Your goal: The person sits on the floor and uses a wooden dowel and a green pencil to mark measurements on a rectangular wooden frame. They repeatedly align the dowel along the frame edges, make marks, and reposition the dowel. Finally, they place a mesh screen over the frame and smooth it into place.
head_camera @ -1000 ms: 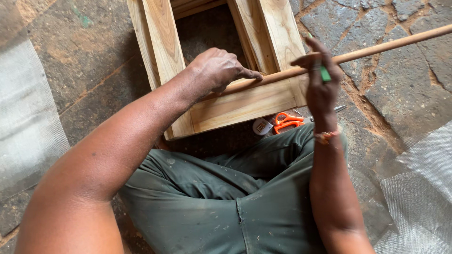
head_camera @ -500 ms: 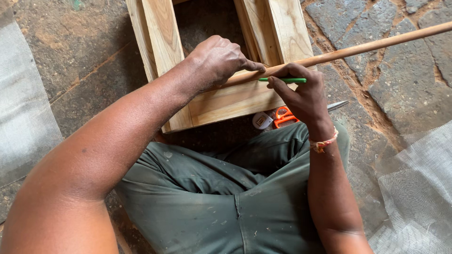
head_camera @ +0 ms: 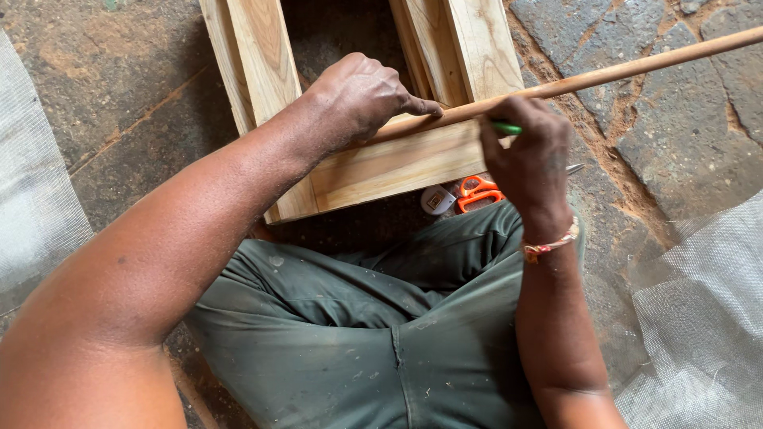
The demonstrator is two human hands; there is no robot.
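- I note the left hand (head_camera: 362, 95) closed down on the wooden rod (head_camera: 612, 74), pinning it across the near rail of the wooden frame (head_camera: 397, 163).
- I see the right hand (head_camera: 528, 159) clamped on a green pen (head_camera: 506, 127), its tip touching the rod.
- Orange-handled scissors (head_camera: 477, 191) lie on the stone floor (head_camera: 675, 143), just near of the frame.
- Grey mesh (head_camera: 699, 318) lies at right.

Left hand (head_camera: 362, 95) pinning wooden dowel (head_camera: 620, 73) on frame (head_camera: 397, 163); right hand (head_camera: 528, 155) gripping green pen (head_camera: 506, 127).
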